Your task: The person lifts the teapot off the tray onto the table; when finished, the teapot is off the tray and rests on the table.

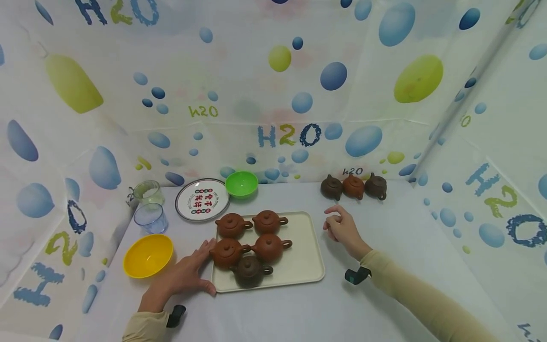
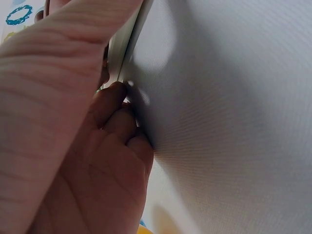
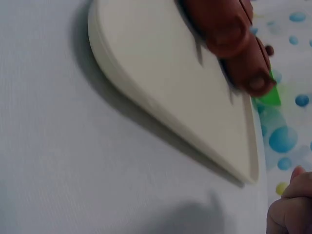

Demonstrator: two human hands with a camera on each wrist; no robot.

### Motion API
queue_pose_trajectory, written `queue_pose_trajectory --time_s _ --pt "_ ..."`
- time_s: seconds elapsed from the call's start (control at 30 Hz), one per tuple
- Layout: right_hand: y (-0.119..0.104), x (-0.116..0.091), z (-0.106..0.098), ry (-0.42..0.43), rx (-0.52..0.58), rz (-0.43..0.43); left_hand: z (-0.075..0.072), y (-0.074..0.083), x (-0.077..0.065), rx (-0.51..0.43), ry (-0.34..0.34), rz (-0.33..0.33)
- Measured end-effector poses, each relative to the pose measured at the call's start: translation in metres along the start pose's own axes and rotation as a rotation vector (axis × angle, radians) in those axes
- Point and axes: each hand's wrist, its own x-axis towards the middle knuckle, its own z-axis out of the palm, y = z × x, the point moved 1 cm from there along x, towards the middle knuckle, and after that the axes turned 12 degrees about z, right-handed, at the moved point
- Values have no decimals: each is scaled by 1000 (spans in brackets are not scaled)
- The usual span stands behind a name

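A cream rectangular tray [image 1: 304,259] carries several reddish-brown clay teapots [image 1: 269,248] and one dark brown teapot [image 1: 249,272], grouped on its left half. My left hand [image 1: 184,275] rests against the tray's left side, thumb by the near corner and fingers stretched along the edge; its fingertips show right at the rim in the left wrist view. Over the table to the right of the tray is my right hand [image 1: 344,231], empty, with fingers loosely bent. Beyond it stand a dark teapot [image 1: 331,187], a reddish-brown teapot [image 1: 353,186] and another dark teapot [image 1: 375,185] in a row.
A yellow bowl [image 1: 148,256] sits left of my left hand. Behind it stand a blue glass [image 1: 151,219] and a clear greenish glass [image 1: 149,192]. A round white plate [image 1: 185,202] with printed characters lies behind the tray, beside a green bowl [image 1: 241,185]. Patterned curtains enclose the table.
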Motion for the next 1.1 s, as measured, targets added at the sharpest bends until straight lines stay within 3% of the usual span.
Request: queue_pose_trajectory --time_s 0.33,0.6,1.1 --pt "4 -18 41 -252 -123 27 -1 0 -1 -3 4 8" --pt "7 -23 67 -433 -171 -31 -1 0 -1 -14 14 23" --pt "8 -28 78 -699 -232 -53 0 0 0 -15 9 6"
